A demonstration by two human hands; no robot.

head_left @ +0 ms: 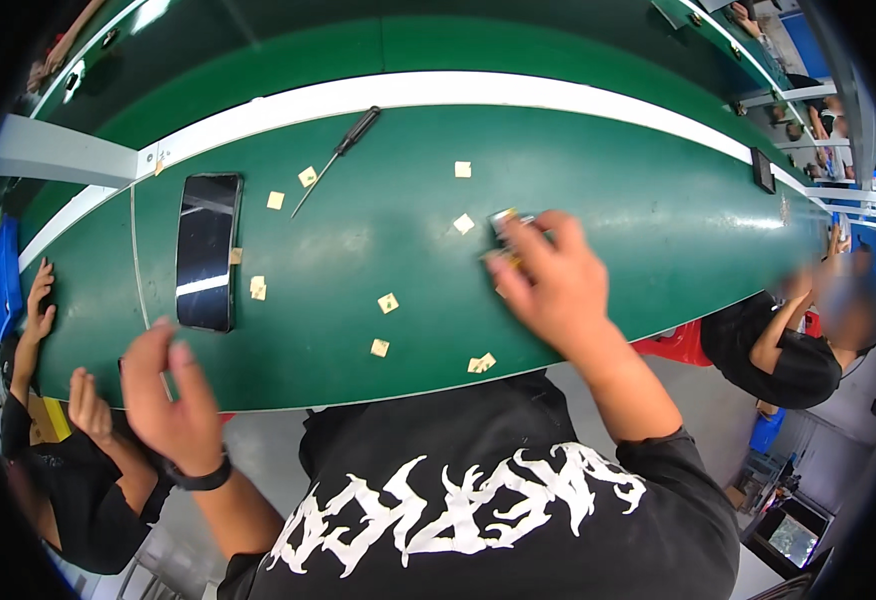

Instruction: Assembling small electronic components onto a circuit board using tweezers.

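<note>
Glossy green worktop (658, 230), white ledge (458, 88) along far edge; grey floor (690, 392), red seat (686, 345).

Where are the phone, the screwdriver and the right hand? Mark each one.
Phone (207, 254), head view: middle of the dark screen.
Screwdriver (344, 147), head view: handle, near the shaft.
Right hand (565, 285), head view: back of the hand.

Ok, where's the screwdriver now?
In the head view, the screwdriver lies left of centre, right of the phone, its handle near the far white strip and shaft beside a pale square.
</note>
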